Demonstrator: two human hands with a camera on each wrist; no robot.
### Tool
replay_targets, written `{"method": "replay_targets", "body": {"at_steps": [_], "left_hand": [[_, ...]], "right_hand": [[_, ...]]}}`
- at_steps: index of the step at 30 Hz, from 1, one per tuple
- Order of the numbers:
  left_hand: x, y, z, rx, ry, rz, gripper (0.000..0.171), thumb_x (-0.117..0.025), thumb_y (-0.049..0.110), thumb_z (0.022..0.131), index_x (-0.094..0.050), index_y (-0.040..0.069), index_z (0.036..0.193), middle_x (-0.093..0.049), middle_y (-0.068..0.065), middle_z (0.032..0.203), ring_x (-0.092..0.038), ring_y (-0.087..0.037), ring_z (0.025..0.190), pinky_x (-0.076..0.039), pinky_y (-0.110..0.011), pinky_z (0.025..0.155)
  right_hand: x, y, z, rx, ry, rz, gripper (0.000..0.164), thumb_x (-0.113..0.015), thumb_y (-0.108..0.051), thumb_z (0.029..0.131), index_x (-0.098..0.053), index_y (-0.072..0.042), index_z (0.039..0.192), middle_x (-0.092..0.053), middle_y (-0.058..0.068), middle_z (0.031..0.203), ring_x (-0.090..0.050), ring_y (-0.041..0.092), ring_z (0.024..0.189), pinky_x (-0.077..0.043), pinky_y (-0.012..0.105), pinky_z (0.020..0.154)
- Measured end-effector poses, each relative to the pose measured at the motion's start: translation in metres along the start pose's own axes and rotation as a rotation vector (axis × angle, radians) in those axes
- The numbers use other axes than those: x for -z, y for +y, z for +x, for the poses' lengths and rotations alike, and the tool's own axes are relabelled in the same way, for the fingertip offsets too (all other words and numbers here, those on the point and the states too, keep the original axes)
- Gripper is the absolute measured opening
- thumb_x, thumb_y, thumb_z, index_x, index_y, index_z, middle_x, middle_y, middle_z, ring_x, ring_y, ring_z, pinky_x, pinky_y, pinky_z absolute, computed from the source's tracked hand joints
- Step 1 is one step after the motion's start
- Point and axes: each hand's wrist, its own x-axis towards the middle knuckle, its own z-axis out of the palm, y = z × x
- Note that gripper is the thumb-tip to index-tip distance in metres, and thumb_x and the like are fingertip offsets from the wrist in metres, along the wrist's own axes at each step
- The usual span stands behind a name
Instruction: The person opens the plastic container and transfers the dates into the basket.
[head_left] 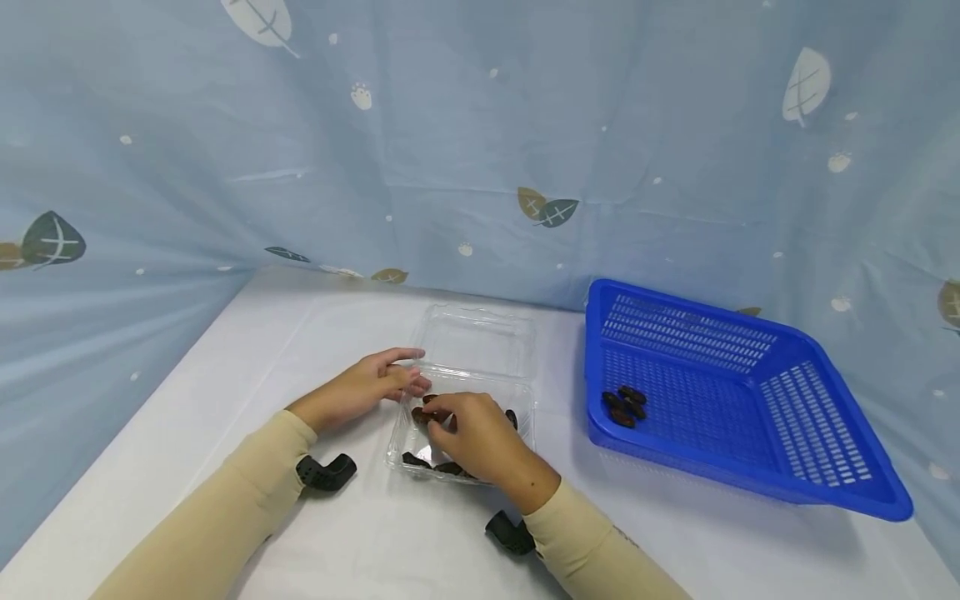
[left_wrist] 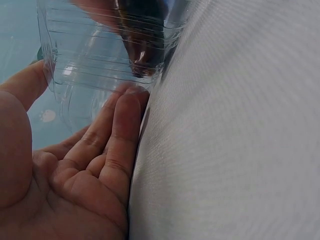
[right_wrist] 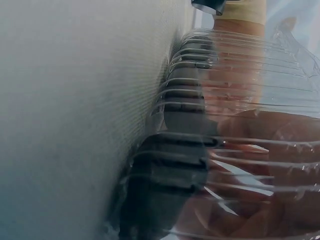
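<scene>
A clear plastic clamshell box rests on the white table with its lid folded back. Several dark brown dates lie inside. My right hand reaches into the box, thumb and forefinger pinching a date near the left side. At the box's left back corner is my left hand, fingers loosely extended. In the left wrist view, that hand's thumb and fingertips touch the clear wall. Through the ribbed plastic, the right wrist view shows dark dates along the near side; the right fingertips are blurred there.
To the right stands a blue plastic basket with slotted walls. A small cluster of dates lies in its left corner. Behind the table hangs a blue curtain with leaf prints. Black curved pieces sit at both wrists.
</scene>
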Motion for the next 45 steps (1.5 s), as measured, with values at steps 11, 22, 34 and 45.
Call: {"method": "replay_targets", "body": {"at_steps": [11,22,34,45], "left_hand": [[-0.001,-0.001,-0.001,0.016,0.011,0.017,0.060,-0.049,0.036,0.106,-0.031,0.007,0.155,-0.068,-0.015,0.130,-0.065,-0.026,0.120,-0.053,-0.033,0.095],[-0.004,0.001,0.003,0.061,0.020,0.050,0.061,-0.049,0.042,0.105,-0.032,0.012,0.155,-0.070,-0.013,0.123,-0.067,-0.024,0.112,-0.049,-0.047,0.104],[0.000,-0.002,-0.002,0.017,0.011,0.026,0.062,-0.049,0.036,0.106,-0.027,0.006,0.156,-0.066,-0.017,0.132,-0.064,-0.028,0.122,-0.053,-0.037,0.100],[0.000,-0.002,0.000,0.003,0.003,0.037,0.061,-0.047,0.035,0.107,-0.028,0.004,0.156,-0.066,-0.018,0.131,-0.064,-0.028,0.121,-0.053,-0.035,0.099]], "right_hand": [[0.009,-0.007,-0.004,0.034,0.101,-0.033,0.019,-0.066,-0.011,0.095,-0.077,-0.010,0.110,-0.077,0.000,0.102,-0.064,0.008,0.078,-0.052,0.016,0.068],[0.049,-0.013,-0.022,0.124,0.223,0.040,0.023,-0.068,-0.007,0.094,-0.075,-0.009,0.116,-0.076,0.004,0.103,-0.064,0.012,0.080,-0.059,0.029,0.068],[0.085,0.006,-0.056,0.233,0.325,-0.014,0.026,-0.069,-0.002,0.092,-0.074,-0.008,0.117,-0.075,0.004,0.101,-0.064,0.012,0.083,-0.057,0.024,0.069],[0.135,0.025,-0.092,0.116,0.433,-0.062,0.030,-0.069,0.002,0.091,-0.074,-0.012,0.118,-0.071,0.003,0.099,-0.057,0.008,0.072,-0.047,0.022,0.052]]}}
